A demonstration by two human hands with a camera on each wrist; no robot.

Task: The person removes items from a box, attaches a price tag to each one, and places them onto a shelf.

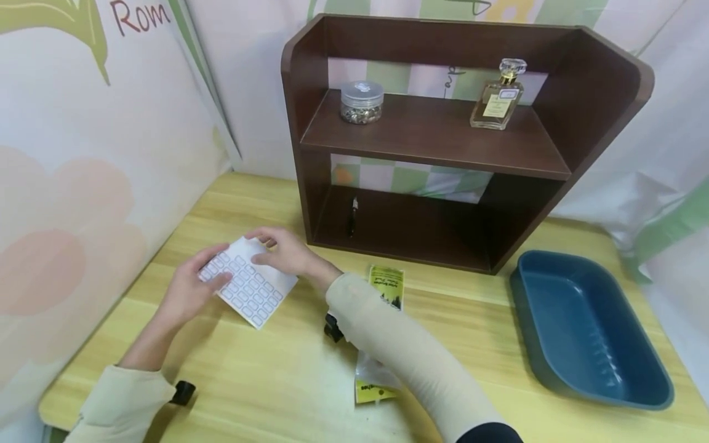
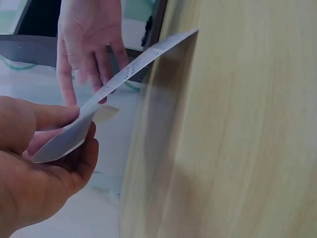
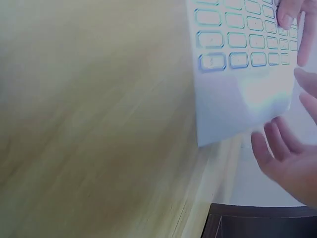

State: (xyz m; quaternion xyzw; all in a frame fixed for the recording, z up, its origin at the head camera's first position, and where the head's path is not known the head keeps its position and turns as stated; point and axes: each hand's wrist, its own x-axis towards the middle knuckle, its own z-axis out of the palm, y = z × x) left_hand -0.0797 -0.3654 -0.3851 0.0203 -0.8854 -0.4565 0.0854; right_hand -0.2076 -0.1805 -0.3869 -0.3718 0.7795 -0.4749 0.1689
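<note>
A white sheet of small blue-outlined labels [image 1: 246, 283] is held tilted over the left part of the table. My left hand [image 1: 185, 288] grips its left edge, thumb on the printed face and fingers behind. In the left wrist view the sheet [image 2: 133, 67] runs slantwise and its held end bends within the grip. My right hand [image 1: 290, 253] is at the far edge of the sheet, beside its blank strip. The right wrist view shows those right fingers [image 3: 277, 139] loosely bent at the blank edge, thumb apart from them.
A brown two-tier shelf [image 1: 437, 138] stands at the back, bearing a clear lidded jar [image 1: 362, 103], a perfume bottle [image 1: 497, 98] and a dark pen [image 1: 352, 216]. A yellow-and-clear brush packet [image 1: 386, 280] lies partly under my right sleeve. A blue basin [image 1: 589, 332] sits at right.
</note>
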